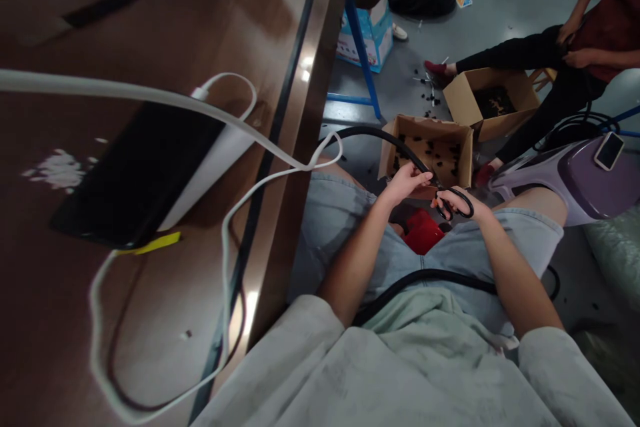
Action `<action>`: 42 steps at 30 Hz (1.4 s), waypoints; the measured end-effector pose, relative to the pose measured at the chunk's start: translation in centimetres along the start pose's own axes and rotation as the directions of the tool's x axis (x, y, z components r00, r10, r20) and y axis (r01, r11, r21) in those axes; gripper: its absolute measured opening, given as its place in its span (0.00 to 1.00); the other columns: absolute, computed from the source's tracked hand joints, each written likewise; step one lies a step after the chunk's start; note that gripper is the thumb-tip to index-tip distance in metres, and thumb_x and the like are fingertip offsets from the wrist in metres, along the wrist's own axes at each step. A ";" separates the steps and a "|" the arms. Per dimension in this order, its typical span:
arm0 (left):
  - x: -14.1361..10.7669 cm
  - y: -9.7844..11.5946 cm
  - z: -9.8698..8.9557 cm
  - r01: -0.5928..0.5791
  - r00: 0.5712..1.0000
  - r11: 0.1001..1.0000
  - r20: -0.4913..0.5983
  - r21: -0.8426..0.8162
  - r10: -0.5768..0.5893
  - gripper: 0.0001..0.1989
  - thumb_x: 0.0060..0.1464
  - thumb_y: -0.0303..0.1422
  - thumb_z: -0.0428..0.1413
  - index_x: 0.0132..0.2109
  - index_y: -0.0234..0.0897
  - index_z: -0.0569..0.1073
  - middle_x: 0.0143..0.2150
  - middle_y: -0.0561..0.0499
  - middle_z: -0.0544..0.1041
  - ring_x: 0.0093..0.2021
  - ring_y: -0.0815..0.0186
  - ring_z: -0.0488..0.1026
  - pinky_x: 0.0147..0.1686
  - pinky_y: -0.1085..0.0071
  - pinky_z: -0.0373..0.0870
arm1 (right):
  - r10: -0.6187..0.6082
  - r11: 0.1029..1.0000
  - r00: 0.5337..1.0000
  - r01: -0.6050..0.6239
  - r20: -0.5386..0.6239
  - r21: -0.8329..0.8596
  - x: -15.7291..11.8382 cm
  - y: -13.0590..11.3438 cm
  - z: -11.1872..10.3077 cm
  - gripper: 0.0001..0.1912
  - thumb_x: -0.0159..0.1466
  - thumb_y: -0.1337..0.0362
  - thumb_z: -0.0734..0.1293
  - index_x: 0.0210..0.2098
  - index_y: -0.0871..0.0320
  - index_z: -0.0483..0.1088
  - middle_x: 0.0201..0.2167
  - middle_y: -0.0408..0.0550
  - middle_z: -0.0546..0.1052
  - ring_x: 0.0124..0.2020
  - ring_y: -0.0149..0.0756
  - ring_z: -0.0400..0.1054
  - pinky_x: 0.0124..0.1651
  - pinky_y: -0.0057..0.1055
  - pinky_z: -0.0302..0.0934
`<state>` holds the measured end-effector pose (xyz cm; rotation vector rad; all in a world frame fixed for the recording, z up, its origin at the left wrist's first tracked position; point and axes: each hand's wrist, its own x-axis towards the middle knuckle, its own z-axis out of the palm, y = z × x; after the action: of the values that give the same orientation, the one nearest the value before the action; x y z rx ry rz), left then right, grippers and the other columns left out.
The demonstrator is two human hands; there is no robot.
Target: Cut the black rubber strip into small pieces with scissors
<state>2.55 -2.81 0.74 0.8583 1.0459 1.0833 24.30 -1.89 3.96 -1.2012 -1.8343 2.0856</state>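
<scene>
My left hand (406, 185) is closed around a thick black cable or hose (373, 131) above my lap. The black piece arcs from the table edge to my fingers, and a similar black length (435, 274) lies across my thighs. Close beside it, my right hand (454, 201) grips black-handled scissors (464, 199), whose loops stick out around my fingers. The blades are too small and dark to make out. A cardboard box (393, 147) with small black pieces inside stands on the floor just beyond my hands. Something red (423, 232) shows between my legs.
A brown table (200, 327) at left holds a black phone (135, 173) and a looped white cable (225, 247). Opposite sits a person (613, 20) with a second cardboard box (520, 110) between their legs. A purple stool (590, 180) bears a phone (609, 151).
</scene>
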 end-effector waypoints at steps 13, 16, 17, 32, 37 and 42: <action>-0.2 0.3 -0.3 -0.037 0.999 0.997 0.037 -0.064 0.039 0.25 0.49 0.44 0.71 0.47 0.33 0.74 0.43 0.45 0.82 0.41 0.64 0.78 0.45 0.68 0.73 | -0.055 0.986 0.995 0.041 -0.078 -0.161 -0.6 -2.0 0.5 0.25 0.69 0.46 0.63 0.28 0.59 0.75 0.11 0.40 0.66 0.14 0.31 0.61 0.22 0.28 0.54; 0.0 0.1 -1.0 -0.070 0.996 0.997 0.062 0.037 0.068 0.25 0.50 0.46 0.70 0.47 0.33 0.74 0.42 0.46 0.81 0.41 0.63 0.78 0.44 0.68 0.72 | -0.021 0.983 0.996 0.005 -0.086 -0.186 -0.8 -2.4 0.7 0.26 0.68 0.43 0.63 0.30 0.59 0.74 0.12 0.40 0.67 0.15 0.31 0.62 0.22 0.28 0.53; 0.1 0.1 -1.2 -0.081 0.994 0.995 0.075 0.066 0.076 0.25 0.50 0.46 0.69 0.47 0.33 0.74 0.41 0.47 0.81 0.41 0.63 0.77 0.44 0.68 0.72 | -0.006 0.982 0.996 -0.011 -0.089 -0.190 -0.9 -2.5 0.7 0.26 0.68 0.42 0.63 0.30 0.59 0.74 0.12 0.40 0.67 0.15 0.31 0.62 0.22 0.28 0.54; -0.2 0.3 -0.7 -0.084 0.968 0.971 0.250 0.225 0.026 0.22 0.53 0.49 0.66 0.38 0.33 0.75 0.33 0.50 0.78 0.34 0.65 0.73 0.37 0.70 0.69 | 0.042 0.979 0.998 -0.050 -0.045 -0.197 -0.7 -0.9 0.1 0.27 0.69 0.39 0.62 0.34 0.57 0.72 0.19 0.42 0.71 0.20 0.32 0.66 0.24 0.27 0.59; 0.0 0.0 -0.8 -0.076 0.977 0.978 0.209 0.194 0.035 0.24 0.50 0.51 0.68 0.38 0.33 0.75 0.34 0.49 0.78 0.35 0.65 0.74 0.37 0.70 0.69 | 0.020 0.990 1.000 -0.021 -0.014 -0.141 -0.7 -1.2 0.3 0.32 0.69 0.35 0.59 0.29 0.57 0.71 0.18 0.43 0.72 0.20 0.33 0.67 0.25 0.29 0.60; 0.1 -0.2 -1.0 -0.045 0.990 0.980 0.138 0.194 0.018 0.26 0.50 0.52 0.69 0.39 0.32 0.76 0.33 0.48 0.79 0.34 0.65 0.75 0.39 0.69 0.71 | -0.025 0.988 0.999 0.020 -0.031 -0.152 -0.5 -1.1 0.1 0.34 0.68 0.33 0.61 0.26 0.56 0.73 0.13 0.43 0.68 0.21 0.37 0.69 0.28 0.30 0.61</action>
<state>1.66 -2.71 0.21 1.0960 1.0394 0.9444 24.14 -2.00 5.15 -1.2336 -2.0130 1.9336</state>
